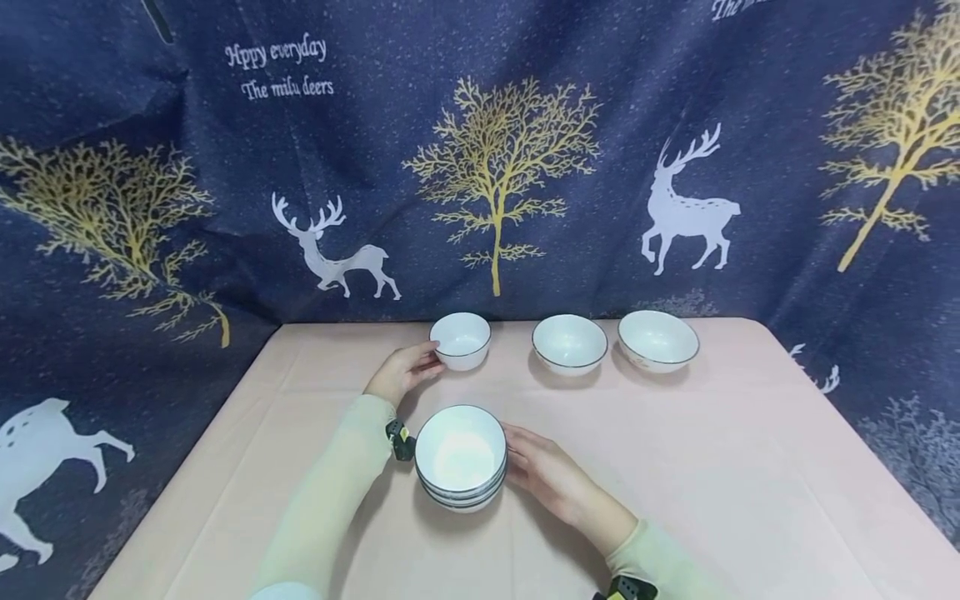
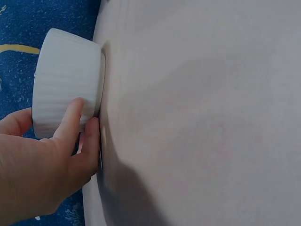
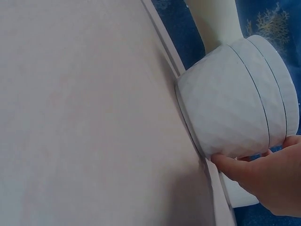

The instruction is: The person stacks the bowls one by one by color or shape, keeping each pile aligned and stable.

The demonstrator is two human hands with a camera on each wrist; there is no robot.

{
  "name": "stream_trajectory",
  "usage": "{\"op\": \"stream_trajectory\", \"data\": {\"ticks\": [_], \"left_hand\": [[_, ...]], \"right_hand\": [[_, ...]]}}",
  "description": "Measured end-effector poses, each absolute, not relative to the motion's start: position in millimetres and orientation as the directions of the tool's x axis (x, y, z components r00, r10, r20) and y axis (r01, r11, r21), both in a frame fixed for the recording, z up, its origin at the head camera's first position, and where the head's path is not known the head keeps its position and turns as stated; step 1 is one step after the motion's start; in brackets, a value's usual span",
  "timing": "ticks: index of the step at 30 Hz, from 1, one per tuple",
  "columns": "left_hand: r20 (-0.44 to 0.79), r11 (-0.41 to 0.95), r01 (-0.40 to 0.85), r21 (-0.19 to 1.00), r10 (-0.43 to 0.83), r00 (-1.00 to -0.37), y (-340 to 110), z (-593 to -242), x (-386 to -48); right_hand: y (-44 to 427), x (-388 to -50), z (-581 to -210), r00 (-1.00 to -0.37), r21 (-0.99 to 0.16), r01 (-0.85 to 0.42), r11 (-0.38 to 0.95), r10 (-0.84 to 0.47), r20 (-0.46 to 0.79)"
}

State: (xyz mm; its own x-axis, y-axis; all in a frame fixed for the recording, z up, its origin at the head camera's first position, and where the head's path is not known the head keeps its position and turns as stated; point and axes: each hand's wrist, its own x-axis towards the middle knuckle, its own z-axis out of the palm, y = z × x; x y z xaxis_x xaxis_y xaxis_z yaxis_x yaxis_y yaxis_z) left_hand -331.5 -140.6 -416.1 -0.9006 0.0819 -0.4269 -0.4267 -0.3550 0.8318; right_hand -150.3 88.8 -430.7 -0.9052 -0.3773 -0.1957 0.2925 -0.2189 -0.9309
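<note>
At the back of the table, my left hand (image 1: 405,371) holds a small white bowl (image 1: 462,340) with a dark rim by its left side. In the left wrist view the thumb lies at the bowl's rim and the fingers (image 2: 70,117) press its ribbed outer wall. Nearer me stands a stack of several white bowls (image 1: 461,450), nested and upright, with thin dark rims. My right hand (image 1: 551,479) touches the stack's right side. The right wrist view shows its fingers (image 3: 228,165) along the faceted wall, from near the base up towards the rims.
Two wider white bowls stand at the back right, one in the middle (image 1: 570,343) and one further right (image 1: 658,340). A pale pink cloth (image 1: 712,467) covers the table. Behind it hangs a dark blue curtain (image 1: 562,275) with deer and trees.
</note>
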Motion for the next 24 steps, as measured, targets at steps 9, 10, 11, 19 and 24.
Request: {"op": "stream_trajectory", "data": {"ticks": [9,10,11,19,24], "left_hand": [[-0.412,-0.293,-0.405,0.866,0.041,-0.91,-141.0,-420.8,-331.5],[-0.412,-0.284,-0.404,0.87,0.035,-0.911,-140.8,-420.9,-331.4],[-0.412,-0.283,-0.404,0.87,0.032,-0.911,-140.8,-421.0,-331.3],[-0.39,-0.263,-0.382,0.886,0.025,-0.921,-141.0,-420.5,-327.4],[-0.398,-0.229,-0.386,0.894,-0.007,-0.917,-140.9,-421.4,-325.6]], "right_hand": [[87.8,-150.1,-432.7,-0.906,-0.929,0.298,-0.221,-0.372,-0.203],[87.7,-150.0,-433.0,-0.906,-0.928,0.299,-0.221,-0.372,-0.203],[87.6,-150.0,-433.0,-0.906,-0.928,0.299,-0.221,-0.372,-0.203],[87.6,-151.5,-432.6,-0.909,-0.924,0.299,-0.239,-0.367,-0.199],[87.9,-150.9,-433.0,-0.907,-0.925,0.301,-0.231,-0.368,-0.203]]}}
